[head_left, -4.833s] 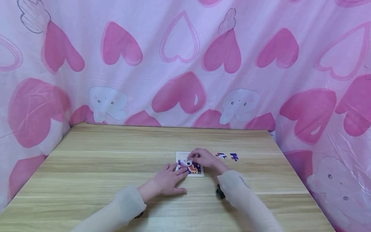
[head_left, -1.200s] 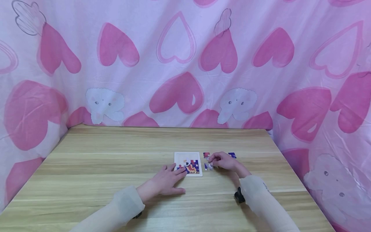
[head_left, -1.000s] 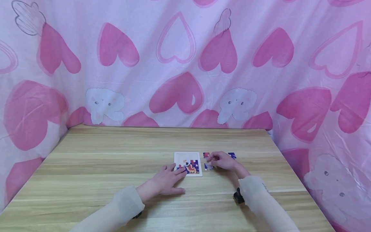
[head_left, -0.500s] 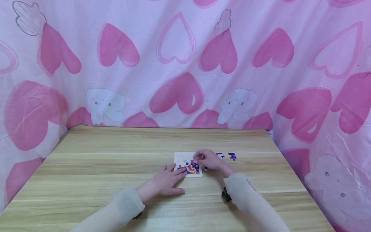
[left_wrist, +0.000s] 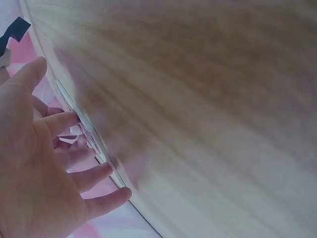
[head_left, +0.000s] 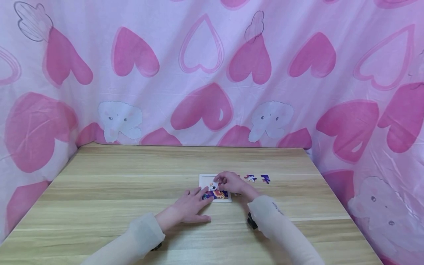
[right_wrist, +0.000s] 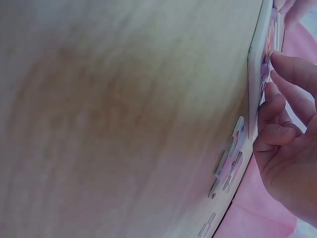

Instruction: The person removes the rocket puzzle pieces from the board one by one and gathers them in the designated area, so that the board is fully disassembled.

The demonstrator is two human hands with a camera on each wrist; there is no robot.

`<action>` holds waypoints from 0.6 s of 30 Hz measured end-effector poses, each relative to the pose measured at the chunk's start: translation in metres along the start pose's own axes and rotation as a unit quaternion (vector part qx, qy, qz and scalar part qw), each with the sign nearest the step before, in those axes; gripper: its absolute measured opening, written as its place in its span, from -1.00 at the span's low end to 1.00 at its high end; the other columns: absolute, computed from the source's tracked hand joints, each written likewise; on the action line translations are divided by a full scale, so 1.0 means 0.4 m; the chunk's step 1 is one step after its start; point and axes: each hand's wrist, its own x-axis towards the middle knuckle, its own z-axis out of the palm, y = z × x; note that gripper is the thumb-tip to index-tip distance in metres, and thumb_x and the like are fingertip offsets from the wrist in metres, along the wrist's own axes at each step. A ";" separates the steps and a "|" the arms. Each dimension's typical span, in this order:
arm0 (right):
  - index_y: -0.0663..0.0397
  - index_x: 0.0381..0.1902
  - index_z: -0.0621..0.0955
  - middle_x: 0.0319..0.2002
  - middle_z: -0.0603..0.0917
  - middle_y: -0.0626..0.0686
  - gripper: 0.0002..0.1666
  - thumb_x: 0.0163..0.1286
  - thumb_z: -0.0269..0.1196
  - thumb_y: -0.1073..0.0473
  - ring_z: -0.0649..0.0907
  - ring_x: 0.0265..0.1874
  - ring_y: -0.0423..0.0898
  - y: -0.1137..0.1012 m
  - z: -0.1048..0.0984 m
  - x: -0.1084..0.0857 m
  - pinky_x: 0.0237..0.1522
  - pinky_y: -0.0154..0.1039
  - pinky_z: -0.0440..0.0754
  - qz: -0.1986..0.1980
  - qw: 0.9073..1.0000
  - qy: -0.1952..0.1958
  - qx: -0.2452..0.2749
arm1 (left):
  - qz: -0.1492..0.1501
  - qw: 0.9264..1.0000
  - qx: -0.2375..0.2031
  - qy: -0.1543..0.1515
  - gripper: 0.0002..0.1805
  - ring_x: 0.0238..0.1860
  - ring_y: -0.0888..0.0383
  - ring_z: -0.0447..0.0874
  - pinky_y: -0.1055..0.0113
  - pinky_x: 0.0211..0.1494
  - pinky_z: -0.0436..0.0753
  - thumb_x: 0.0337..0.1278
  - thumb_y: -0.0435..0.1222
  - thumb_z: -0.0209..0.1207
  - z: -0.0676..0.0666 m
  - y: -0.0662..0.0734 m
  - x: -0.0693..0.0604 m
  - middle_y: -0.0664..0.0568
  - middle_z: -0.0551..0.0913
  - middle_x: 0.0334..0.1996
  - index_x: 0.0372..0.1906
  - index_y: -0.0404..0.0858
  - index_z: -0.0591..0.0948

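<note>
Item, the puzzle tray (head_left: 205,179), white-rimmed, part-filled: it lay flat near the middle of the wooden table (head_left: 132,165), joined pieces (head_left: 218,195) along its near side, bare board at its far left. Item, the left hand (head_left: 186,207): fingers straight and spread, tips over the tray's near left part, gripping nothing. Item, the right hand (head_left: 230,181): thumb and forefinger reached over the tray, remaining fingers curled; I could not tell whether a piece sat between the tips. Item, loose stock to the tray's right: a white-and-purple piece (head_left: 250,178), a purple piece (head_left: 265,179), and others partly hidden by the right hand. Hazards, as I judged them: a slanted press from the right fingertips might have caught a knob and lifted the eye piece (head_left: 213,187); a slip of the left fingers might have let the tray turn or dragged joined pieces; the right wrist, swinging back low, might have scattered the loose stock. Edges and room: I noted open wood left of the tray and beyond it, the pink curtain (head_left: 152,92) well apart at the back edge; the tight side was the right, where pieces lay just beside the rim.
</note>
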 end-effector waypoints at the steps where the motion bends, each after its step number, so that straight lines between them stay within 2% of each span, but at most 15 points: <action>1: 0.13 -0.15 0.58 -0.41 0.52 -0.06 -0.67 0.05 0.27 0.32 0.50 -0.41 -0.16 -0.003 -0.002 -0.001 -0.32 -0.25 0.47 -0.002 1.000 -0.001 -0.002 | -0.002 1.000 0.000 -0.002 -0.24 0.25 -0.12 0.04 -0.14 0.13 0.16 0.01 0.27 -0.12 0.000 0.000 0.000 -0.13 0.07 0.30 0.29 -0.04 0.24; 6: 0.12 -0.11 0.57 -0.39 0.51 -0.07 -0.64 0.05 0.28 0.30 0.48 -0.40 -0.20 -0.005 0.000 0.004 -0.31 -0.28 0.45 0.010 1.000 -0.008 -0.020 | -0.004 1.000 0.004 -0.006 -0.23 0.27 -0.11 0.01 -0.12 0.16 0.12 0.01 0.29 -0.15 0.003 -0.002 -0.002 -0.21 0.08 0.28 0.30 -0.02 0.22; 7: 0.15 -0.12 0.57 -0.39 0.52 -0.06 -0.63 0.04 0.27 0.34 0.48 -0.39 -0.18 -0.024 -0.005 0.000 -0.28 -0.25 0.45 0.028 0.999 -0.013 -0.024 | -0.004 1.000 0.004 -0.006 -0.23 0.27 -0.11 0.01 -0.12 0.16 0.12 0.01 0.29 -0.16 0.004 -0.003 -0.002 -0.21 0.09 0.28 0.30 -0.03 0.22; 10: 0.14 -0.12 0.57 -0.41 0.51 -0.05 -0.62 0.03 0.28 0.34 0.47 -0.40 -0.18 -0.022 -0.001 0.009 -0.30 -0.26 0.44 0.037 0.999 -0.017 -0.036 | -0.003 1.000 0.003 -0.006 -0.22 0.27 -0.11 0.01 -0.12 0.16 0.11 0.00 0.30 -0.16 0.004 -0.003 -0.002 -0.21 0.09 0.28 0.30 -0.03 0.22; 18: -0.02 -0.24 0.54 -0.39 0.47 -0.10 -0.66 -0.01 0.31 0.34 0.45 -0.38 -0.16 -0.018 -0.004 0.022 -0.29 -0.27 0.43 0.062 0.997 -0.027 -0.029 | -0.005 1.000 -0.003 -0.009 -0.22 0.27 -0.10 0.01 -0.12 0.16 0.11 0.00 0.30 -0.17 0.005 -0.003 -0.001 -0.20 0.09 0.28 0.29 -0.02 0.23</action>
